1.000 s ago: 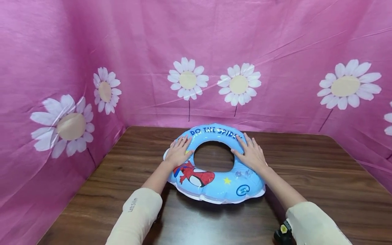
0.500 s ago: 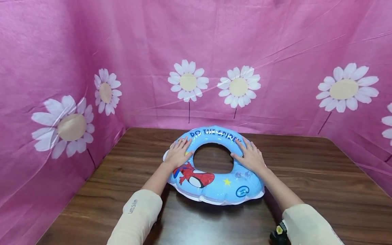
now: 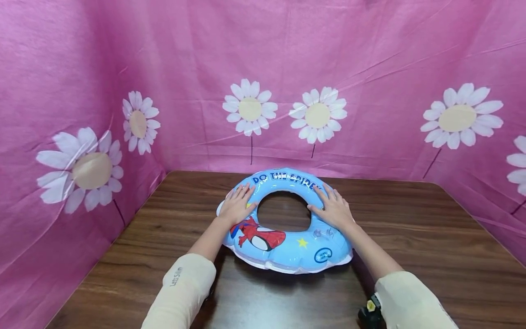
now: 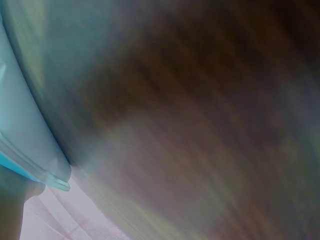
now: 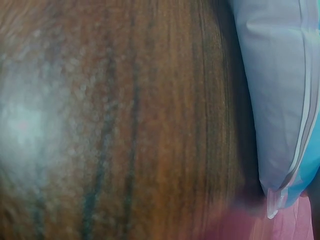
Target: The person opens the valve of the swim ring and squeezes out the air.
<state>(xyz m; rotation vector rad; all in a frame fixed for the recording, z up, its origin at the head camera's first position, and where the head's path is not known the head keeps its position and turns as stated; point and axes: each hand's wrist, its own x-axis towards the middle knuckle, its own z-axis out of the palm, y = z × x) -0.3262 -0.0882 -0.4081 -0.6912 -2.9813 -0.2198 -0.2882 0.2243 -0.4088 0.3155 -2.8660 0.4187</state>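
Observation:
A blue inflatable swim ring point(image 3: 283, 253) with a red cartoon figure, a yellow star and dark lettering lies on the wooden table. My left hand point(image 3: 236, 205) rests on its left side, fingers extended over the top. On the opposite side my right hand point(image 3: 334, 210) lies with spread fingers, its thumb near the central hole. In the left wrist view the ring's pale underside point(image 4: 30, 120) shows at the left edge, with part of the hand below. The right wrist view has the pale underside point(image 5: 280, 100) along its right edge.
Dark wood tabletop point(image 3: 411, 228) surrounds the ring. Pink cloth point(image 3: 370, 55) printed with white daisies hangs behind the table and at both sides. A small black device point(image 3: 370, 315) sits at the right forearm, beside the cream sleeve point(image 3: 411, 297).
Both hands stay on the swim ring in the same pose. The whole head view has shifted slightly; otherwise the ring and hands look the same.

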